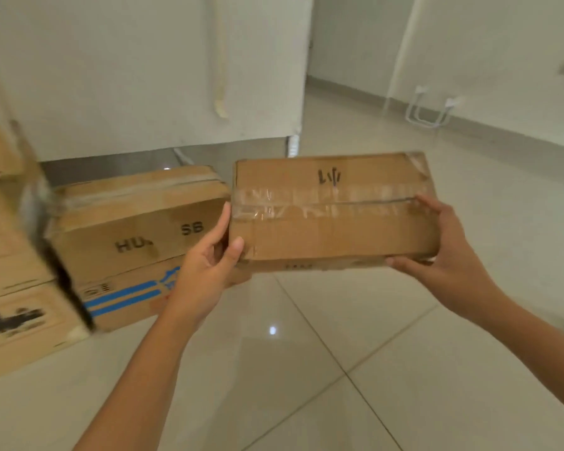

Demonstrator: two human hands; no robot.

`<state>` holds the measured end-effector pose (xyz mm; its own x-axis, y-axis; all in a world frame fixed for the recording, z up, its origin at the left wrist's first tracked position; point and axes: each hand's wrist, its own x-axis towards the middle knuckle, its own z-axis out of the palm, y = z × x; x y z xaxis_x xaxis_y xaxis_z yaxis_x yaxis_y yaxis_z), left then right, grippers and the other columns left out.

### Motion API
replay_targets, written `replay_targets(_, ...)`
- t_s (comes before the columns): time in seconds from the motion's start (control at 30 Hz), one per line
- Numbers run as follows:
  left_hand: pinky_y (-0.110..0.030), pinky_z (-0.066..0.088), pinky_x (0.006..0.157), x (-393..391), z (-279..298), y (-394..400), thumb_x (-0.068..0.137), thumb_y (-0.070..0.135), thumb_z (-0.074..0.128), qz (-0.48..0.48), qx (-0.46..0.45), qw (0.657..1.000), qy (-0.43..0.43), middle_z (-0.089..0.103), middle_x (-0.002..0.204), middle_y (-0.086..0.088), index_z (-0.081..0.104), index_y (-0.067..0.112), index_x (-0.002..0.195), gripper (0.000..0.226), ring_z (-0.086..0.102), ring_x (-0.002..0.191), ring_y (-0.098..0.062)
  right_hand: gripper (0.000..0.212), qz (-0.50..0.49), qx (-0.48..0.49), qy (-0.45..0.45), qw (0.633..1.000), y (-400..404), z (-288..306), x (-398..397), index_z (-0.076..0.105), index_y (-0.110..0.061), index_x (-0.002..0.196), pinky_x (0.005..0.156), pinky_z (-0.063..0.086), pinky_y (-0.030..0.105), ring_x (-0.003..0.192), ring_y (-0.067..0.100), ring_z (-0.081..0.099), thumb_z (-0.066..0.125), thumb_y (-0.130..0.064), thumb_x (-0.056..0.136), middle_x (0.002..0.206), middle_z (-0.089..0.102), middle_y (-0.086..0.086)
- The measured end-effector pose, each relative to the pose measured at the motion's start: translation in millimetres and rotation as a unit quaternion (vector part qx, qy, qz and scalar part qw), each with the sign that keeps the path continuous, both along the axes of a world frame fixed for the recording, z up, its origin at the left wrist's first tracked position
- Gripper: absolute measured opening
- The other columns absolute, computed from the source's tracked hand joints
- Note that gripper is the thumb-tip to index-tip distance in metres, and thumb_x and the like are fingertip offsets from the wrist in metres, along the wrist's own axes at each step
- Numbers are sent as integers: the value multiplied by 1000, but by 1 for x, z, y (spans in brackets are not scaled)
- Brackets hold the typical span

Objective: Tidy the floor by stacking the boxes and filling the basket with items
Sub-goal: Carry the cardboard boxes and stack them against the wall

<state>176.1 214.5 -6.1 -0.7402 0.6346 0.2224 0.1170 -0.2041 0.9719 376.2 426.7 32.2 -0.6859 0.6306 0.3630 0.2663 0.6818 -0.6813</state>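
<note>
Box [332, 211] beside "HU… SB" carton [137, 222]

Setting: sparsely furnished room in a home or flat, apparently mid-move or used for storage. Evidence: glossy pale tiled floor [306, 369]; plain white walls [111, 76] with grey skirting; wall sockets [451, 101] with white plugs and cable; taped cardboard cartons [137, 236] stacked on the floor at left.
</note>
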Motion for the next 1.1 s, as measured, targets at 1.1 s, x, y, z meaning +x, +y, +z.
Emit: replay_targets(1.1, -30, 14, 116, 16, -10, -4, 98, 28, 41, 42, -231, 966, 109, -1, 158, 5, 12, 25, 149, 58, 9, 144, -10, 85, 223, 4, -334, 916, -73, -25, -66, -15, -32, 148, 117, 8, 26, 146, 8, -3, 51, -30, 95, 156, -18, -9)
